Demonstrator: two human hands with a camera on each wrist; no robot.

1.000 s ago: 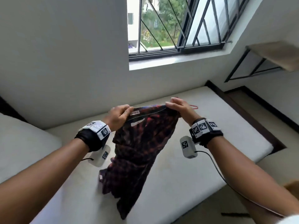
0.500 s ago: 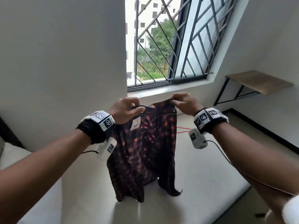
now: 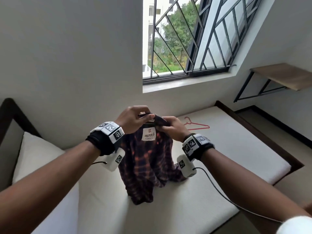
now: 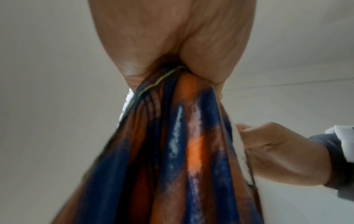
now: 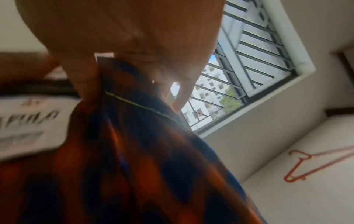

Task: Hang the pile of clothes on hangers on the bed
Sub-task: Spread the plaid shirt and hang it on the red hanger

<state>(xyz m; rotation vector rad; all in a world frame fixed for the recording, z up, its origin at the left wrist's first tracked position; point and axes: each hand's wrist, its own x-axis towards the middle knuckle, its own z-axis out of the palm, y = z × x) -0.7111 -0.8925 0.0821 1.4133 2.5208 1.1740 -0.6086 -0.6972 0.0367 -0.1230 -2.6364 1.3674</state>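
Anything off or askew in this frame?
Nothing damaged. Both the left hand and right hand pinch the plaid shirt bunched at the collar, its hem crumpled on the bed. The red hanger lies unused behind.

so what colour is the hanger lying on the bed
Red, or coral-tinted: the hanger lies on the bed, clearest in the head view.

The shirt [image 3: 148, 159] hangs between both hands, its lower end on the bed [image 3: 219, 166]. The hanger [image 3: 196, 125] lies on the bed behind the right hand [image 3: 173, 129], below the window [image 3: 185, 48].
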